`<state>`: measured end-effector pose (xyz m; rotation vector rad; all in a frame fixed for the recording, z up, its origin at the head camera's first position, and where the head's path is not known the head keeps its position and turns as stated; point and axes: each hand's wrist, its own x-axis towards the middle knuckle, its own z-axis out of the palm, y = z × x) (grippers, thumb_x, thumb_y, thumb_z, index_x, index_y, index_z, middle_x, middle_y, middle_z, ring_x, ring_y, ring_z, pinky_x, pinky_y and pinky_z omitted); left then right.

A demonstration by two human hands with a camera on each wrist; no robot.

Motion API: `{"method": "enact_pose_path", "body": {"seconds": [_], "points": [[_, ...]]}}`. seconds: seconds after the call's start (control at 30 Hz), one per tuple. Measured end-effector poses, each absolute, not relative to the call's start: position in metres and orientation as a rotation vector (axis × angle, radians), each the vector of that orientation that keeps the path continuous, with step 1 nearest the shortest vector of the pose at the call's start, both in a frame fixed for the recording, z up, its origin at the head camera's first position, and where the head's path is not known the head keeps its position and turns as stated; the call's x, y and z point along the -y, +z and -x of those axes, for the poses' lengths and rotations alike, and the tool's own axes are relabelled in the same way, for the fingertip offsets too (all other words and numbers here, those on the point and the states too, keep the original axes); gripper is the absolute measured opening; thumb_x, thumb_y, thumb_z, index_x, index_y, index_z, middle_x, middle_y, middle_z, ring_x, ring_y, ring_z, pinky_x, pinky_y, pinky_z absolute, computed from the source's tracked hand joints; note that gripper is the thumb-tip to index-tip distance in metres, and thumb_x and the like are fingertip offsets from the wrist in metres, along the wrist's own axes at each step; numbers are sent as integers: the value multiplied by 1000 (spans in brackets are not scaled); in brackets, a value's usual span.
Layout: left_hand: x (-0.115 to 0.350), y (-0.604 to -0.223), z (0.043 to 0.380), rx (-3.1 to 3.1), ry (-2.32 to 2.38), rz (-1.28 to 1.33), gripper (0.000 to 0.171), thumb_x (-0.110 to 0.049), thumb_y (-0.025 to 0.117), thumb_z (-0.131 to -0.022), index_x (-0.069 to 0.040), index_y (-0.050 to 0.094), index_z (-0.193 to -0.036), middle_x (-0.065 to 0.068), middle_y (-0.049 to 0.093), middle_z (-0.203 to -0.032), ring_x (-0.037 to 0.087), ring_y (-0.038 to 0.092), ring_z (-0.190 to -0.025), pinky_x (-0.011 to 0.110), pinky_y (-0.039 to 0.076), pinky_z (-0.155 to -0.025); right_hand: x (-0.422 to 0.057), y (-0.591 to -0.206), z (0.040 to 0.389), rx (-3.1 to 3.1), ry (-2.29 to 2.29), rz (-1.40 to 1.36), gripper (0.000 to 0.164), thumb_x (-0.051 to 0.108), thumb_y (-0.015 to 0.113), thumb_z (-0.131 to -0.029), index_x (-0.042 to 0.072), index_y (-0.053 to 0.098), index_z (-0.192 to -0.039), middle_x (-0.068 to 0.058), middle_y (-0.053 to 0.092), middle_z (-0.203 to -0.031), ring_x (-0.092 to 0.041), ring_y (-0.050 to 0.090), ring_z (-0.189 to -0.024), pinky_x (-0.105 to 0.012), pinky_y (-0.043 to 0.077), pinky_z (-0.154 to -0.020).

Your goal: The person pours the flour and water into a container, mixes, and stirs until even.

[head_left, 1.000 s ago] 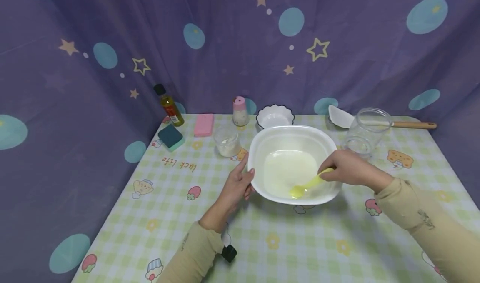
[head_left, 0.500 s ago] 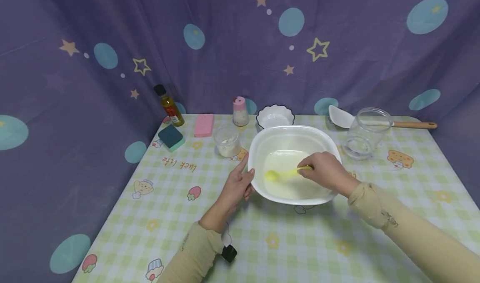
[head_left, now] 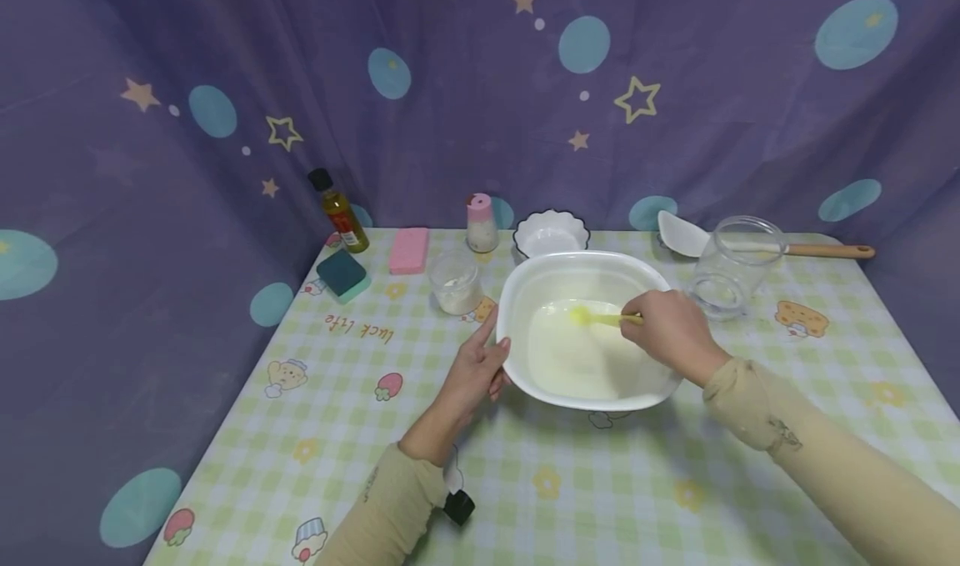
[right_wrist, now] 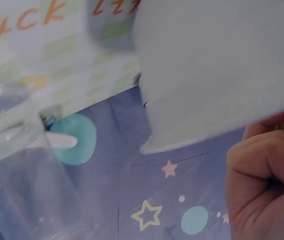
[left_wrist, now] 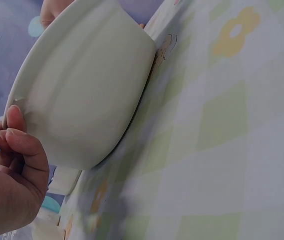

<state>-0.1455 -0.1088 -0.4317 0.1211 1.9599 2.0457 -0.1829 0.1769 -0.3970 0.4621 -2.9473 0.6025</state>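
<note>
A white basin (head_left: 592, 267) holding pale, cloudy liquid (head_left: 570, 362) stands mid-table. My left hand (head_left: 472, 370) grips its left rim, thumb at the edge; in the left wrist view the fingers (left_wrist: 29, 150) curl by the rim of the tilted-looking basin wall (left_wrist: 92, 85). Over the right side of the basin, my right hand (head_left: 671, 333) pinches the handle of a yellow spoon (head_left: 600, 318). The spoon's bowl end is in the liquid and blurred. In the right wrist view, the curled right hand (right_wrist: 266, 175) shows past the basin's outer wall (right_wrist: 221, 65), which hides most of the spoon.
Behind the basin are a scalloped bowl (head_left: 551, 234), a pink-topped shaker (head_left: 481, 224) and a cup of white powder (head_left: 455, 287). Left lie a pink sponge (head_left: 408, 251), a green sponge (head_left: 342, 276) and an oil bottle (head_left: 341, 216). Right: a clear jar (head_left: 731, 270) and a spatula (head_left: 825, 250).
My right hand has swept the spoon leftward through the liquid, then toward the far side and slightly back right. The left hand and the basin have stayed in place.
</note>
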Motion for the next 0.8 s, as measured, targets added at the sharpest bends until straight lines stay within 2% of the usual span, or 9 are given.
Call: {"method": "enact_pose_path", "body": {"seconds": [0.1, 0.27, 0.37, 0.43, 0.57, 0.67, 0.8], "points": [[109, -430, 145, -1960, 2049, -120, 59, -15, 46, -105, -18, 19, -157, 10, 55, -59, 13, 42, -44, 24, 40, -45, -185, -394, 183, 2943, 557, -450, 16, 11, 66, -82, 4, 77, -91, -12, 72, -82, -26, 58, -57, -36, 42, -43], [109, -435, 146, -1952, 2055, -101, 58, -17, 47, -104, -22, 21, -157, 10, 54, -59, 13, 42, -43, 23, 40, -45, -197, -389, 184, 2954, 498, -439, 15, 11, 68, -82, 2, 77, -90, -15, 72, -86, -35, 63, -66, -43, 48, -51], [109, -437, 147, -1951, 2055, -93, 58, -17, 47, -104, -23, 22, -157, 9, 53, -58, 13, 42, -43, 24, 40, -45, -204, -384, 184, 2983, 496, -440, 15, 11, 68, -82, 1, 76, -91, -17, 72, -89, -36, 64, -71, -43, 49, -54], [109, -437, 147, -1952, 2050, -101, 59, -17, 47, -104, -23, 21, -157, 8, 54, -58, 12, 42, -43, 23, 40, -45, -208, -380, 183, 3003, 502, -450, 16, 10, 68, -81, 1, 76, -91, -17, 72, -90, -35, 63, -73, -42, 49, -56], [109, -429, 144, -1960, 2035, -122, 59, -15, 45, -105, -18, 17, -157, 2, 55, -57, 11, 42, -44, 23, 40, -46, -214, -371, 181, 3060, 533, -478, 16, 9, 65, -81, 3, 77, -89, -15, 71, -88, -22, 59, -64, -38, 47, -57], [108, -429, 144, -1963, 2036, -115, 60, -15, 45, -105, -18, 17, -157, 3, 55, -57, 11, 42, -44, 23, 41, -46, -217, -364, 179, 3095, 556, -530, 16, 7, 63, -81, 4, 78, -88, -10, 71, -86, -14, 55, -58, -35, 46, -58], [108, -429, 144, -1963, 2040, -111, 59, -15, 45, -105, -17, 17, -157, 6, 54, -57, 12, 42, -44, 23, 41, -46, -219, -358, 176, 3149, 555, -579, 14, 8, 66, -80, 6, 78, -86, -5, 71, -83, -13, 54, -62, -35, 45, -59]]}}
